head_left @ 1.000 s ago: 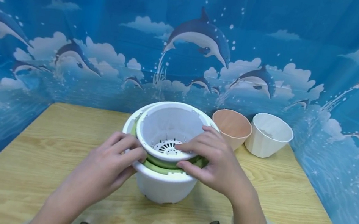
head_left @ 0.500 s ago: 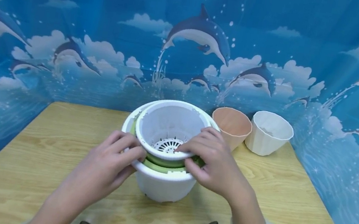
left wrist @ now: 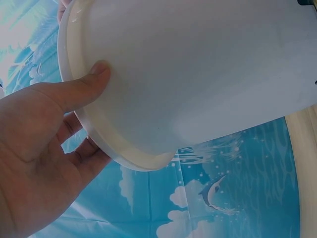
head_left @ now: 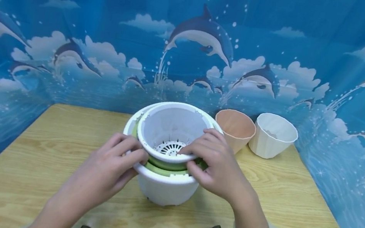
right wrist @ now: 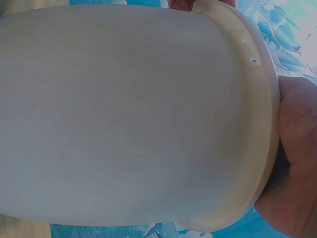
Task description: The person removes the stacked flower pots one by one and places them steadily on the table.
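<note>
Small white round plastic pot with a slotted base (head_left: pixel 167 123) sits nested, mouth up, inside a large white round plastic pot (head_left: pixel 166 193); its rim stands above the larger one. Between the two white rims, curved bands of green plastic (head_left: pixel 164 171); cannot tell whether one piece or several. Right hand (head_left: pixel 215 163) pinches the small pot's near right rim, fingers bent over the inner side, thumb beneath the lip, only a narrow gap between. Left hand (head_left: pixel 114 161) grips the large pot's rim at near left, fingers curled, thumb against the outer wall. The large pot stands on a light wood-grain table (head_left: pixel 40 156). Behind, to the right, a peach faceted pot (head_left: pixel 235 126) and a white faceted pot (head_left: pixel 271 140) stand side by side. Blue dolphin-print curtain (head_left: pixel 113 10) surrounds the far edge.
</note>
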`<state>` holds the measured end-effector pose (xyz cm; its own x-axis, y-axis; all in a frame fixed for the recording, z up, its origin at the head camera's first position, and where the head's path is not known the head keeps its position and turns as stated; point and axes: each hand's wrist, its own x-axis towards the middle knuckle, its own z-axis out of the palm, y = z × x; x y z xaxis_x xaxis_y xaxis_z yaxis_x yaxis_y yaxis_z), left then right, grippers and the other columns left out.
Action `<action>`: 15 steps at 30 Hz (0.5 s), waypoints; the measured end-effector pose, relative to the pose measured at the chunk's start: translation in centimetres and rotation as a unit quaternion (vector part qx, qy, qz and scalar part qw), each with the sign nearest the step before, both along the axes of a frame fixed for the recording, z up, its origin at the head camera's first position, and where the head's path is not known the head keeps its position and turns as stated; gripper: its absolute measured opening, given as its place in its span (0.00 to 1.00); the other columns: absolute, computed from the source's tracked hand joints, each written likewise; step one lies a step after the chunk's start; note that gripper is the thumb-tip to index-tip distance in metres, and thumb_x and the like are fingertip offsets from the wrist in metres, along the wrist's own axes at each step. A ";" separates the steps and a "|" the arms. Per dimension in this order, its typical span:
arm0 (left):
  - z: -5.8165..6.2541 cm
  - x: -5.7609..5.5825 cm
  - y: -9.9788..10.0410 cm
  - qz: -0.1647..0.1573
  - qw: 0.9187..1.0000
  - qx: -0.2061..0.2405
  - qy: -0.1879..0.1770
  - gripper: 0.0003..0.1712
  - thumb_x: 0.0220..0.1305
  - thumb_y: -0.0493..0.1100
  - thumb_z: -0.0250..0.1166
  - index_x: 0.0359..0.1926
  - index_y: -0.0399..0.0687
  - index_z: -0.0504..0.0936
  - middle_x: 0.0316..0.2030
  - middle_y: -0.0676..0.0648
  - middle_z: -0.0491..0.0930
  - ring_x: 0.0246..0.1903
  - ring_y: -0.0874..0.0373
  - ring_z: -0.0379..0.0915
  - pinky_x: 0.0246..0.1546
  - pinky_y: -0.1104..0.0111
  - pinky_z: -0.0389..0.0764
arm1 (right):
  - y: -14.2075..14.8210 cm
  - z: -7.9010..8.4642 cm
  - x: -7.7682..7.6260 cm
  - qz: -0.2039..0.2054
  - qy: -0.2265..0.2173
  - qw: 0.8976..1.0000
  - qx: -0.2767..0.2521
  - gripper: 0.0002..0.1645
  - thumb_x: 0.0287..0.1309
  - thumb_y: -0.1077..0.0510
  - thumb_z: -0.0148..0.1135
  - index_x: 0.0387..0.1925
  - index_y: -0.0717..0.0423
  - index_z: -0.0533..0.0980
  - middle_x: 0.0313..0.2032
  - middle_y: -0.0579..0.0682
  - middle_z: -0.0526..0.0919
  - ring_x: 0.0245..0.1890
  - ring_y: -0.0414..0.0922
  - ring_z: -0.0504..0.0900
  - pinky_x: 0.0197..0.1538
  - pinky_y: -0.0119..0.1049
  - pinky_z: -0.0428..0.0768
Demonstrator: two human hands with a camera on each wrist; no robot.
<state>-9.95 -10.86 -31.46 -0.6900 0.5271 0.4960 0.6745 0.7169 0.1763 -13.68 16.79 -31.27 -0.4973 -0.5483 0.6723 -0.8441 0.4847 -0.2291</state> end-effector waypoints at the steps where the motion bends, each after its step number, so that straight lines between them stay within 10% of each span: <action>1: 0.0 0.0 0.0 0.000 1.000 -0.001 0.000 0.17 0.56 0.40 0.76 0.42 0.63 0.80 0.47 0.59 0.76 0.52 0.59 0.68 0.49 0.61 0.80 | 0.0 0.0 0.0 0.000 0.001 1.000 0.000 0.10 0.52 0.61 0.63 0.36 0.47 0.85 0.33 0.38 0.86 0.42 0.39 0.81 0.65 0.50 0.68; 15: -0.1 0.0 0.0 -0.002 1.000 -0.002 0.006 0.17 0.57 0.40 0.75 0.43 0.63 0.80 0.47 0.59 0.77 0.51 0.59 0.68 0.48 0.60 0.80 | -0.1 0.1 0.3 -0.007 0.001 1.000 0.005 0.09 0.52 0.60 0.63 0.36 0.47 0.84 0.33 0.39 0.86 0.43 0.40 0.81 0.68 0.50 0.66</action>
